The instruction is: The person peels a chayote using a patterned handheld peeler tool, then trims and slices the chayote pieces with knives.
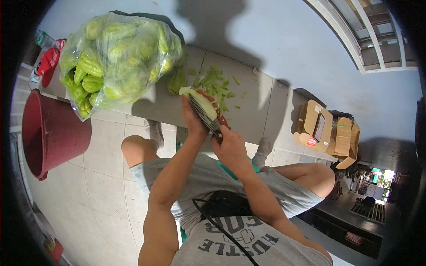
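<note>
My left hand (pixel 194 120) is closed around a peeled, pale green chayote (pixel 206 105), held over the edge of the tiled ledge. A dark-bladed knife (pixel 203 113) lies along the near side of the chayote. My right hand (pixel 231 148) grips the knife at its lower end. A reddish-brown part, perhaps of the handle, shows beside the fingers. Green peelings (pixel 215 82) are scattered on the ledge just beyond my hands. An unpeeled chayote (pixel 176 82) rests left of the peelings.
A large clear plastic bag (pixel 126 53) full of chayotes sits on the ledge (pixel 253 95) at left. Below it stands a maroon bucket (pixel 66 131) on the tiled floor. Opened cardboard boxes (pixel 326 128) are at the right. A barred window (pixel 372 35) is above them.
</note>
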The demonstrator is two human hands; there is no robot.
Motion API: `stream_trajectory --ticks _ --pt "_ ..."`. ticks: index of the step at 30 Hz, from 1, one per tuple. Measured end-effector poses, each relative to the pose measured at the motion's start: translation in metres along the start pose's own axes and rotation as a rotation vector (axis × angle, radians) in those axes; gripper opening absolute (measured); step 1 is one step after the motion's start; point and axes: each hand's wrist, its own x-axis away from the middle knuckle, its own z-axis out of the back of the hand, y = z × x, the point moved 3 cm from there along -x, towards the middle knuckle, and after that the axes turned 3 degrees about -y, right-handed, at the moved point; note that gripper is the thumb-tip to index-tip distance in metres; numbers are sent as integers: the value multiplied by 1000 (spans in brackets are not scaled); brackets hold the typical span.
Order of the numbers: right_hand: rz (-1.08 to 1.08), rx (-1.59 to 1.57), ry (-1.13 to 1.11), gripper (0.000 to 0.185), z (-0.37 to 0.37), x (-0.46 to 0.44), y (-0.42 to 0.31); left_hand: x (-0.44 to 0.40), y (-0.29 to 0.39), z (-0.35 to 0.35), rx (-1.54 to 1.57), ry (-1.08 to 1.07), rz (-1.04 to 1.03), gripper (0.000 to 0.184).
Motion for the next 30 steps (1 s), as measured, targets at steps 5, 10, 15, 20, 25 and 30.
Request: stream_trajectory --ticks 5,10,15,20,25,30 --pt "-127 -273 -167 26 21 -7 10 -3 9 0 -154 -90 148 61" --pt "-177 -314 -189 30 43 -13 31 -10 14 -1 -359 -132 178 58" --pt "-193 -338 -159 28 53 -23 38 -12 16 -10 -386 -82 262 57" --pt "-241 -268 -62 34 48 -34 45 -22 7 -5 -156 -158 447 59" --pt "-265 -277 100 43 50 -41 42 -25 1 3 -281 -127 529 57" --pt "-164 -233 212 48 57 -52 25 -6 2 -14 -634 -295 623 54"
